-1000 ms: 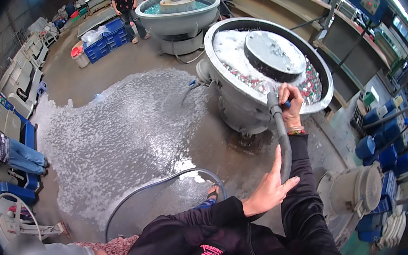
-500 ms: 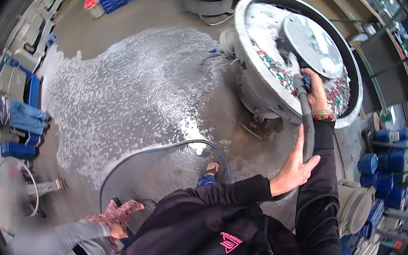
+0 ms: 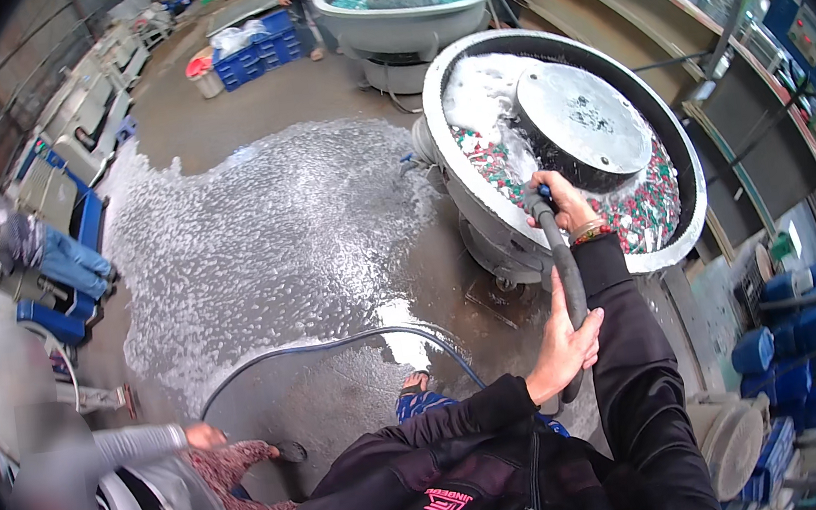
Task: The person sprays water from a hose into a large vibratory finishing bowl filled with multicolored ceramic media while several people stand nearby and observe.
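Observation:
My right hand (image 3: 566,205) is closed round the nozzle end (image 3: 537,206) of a dark grey hose, over the near rim of a big round bowl machine (image 3: 461,180). My left hand (image 3: 562,353) supports the hose (image 3: 569,282) lower down, fingers curled round it and one digit stretched along it. Small red, green and white pieces (image 3: 639,203) fill the bowl's ring-shaped channel, with white foam (image 3: 482,87) on the far left side. A round grey lid (image 3: 586,119) caps the bowl's middle. Water seems to run from the nozzle into the channel.
Foam (image 3: 256,242) covers much of the wet floor, and a hose loop (image 3: 328,344) crosses it near my feet. A co-worker (image 3: 144,497) is close at my left. Behind stands a second bowl (image 3: 402,29); blue crates (image 3: 256,53) sit beyond. Blue drums (image 3: 753,352) stand at right.
The view has tilted up, showing more of the second bowl and a person behind. My hands and the nozzle have swung left along the near rim. Less foam covers the pieces near the nozzle.

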`<act>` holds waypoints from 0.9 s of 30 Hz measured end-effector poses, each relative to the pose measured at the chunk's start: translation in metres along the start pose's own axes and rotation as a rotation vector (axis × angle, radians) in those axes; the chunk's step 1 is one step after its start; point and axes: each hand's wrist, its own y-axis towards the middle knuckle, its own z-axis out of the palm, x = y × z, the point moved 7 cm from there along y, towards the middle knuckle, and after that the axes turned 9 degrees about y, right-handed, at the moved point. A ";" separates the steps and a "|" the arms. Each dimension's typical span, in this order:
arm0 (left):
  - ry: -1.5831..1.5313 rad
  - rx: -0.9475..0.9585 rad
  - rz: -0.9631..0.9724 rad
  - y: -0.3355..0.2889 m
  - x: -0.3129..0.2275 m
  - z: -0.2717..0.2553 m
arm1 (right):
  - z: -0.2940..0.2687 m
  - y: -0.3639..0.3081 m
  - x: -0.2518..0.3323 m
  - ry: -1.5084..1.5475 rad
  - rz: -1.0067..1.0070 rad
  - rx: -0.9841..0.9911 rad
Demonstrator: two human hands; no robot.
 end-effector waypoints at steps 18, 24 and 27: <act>0.295 -0.190 0.122 -0.011 0.078 0.104 | -0.074 -0.051 0.017 0.023 -0.060 0.328; 0.414 -0.231 0.191 -0.025 0.156 0.055 | -0.080 -0.037 0.006 0.015 -0.155 0.221; 0.305 -0.403 0.171 -0.028 0.177 0.050 | -0.078 -0.041 0.010 -0.121 -0.309 0.264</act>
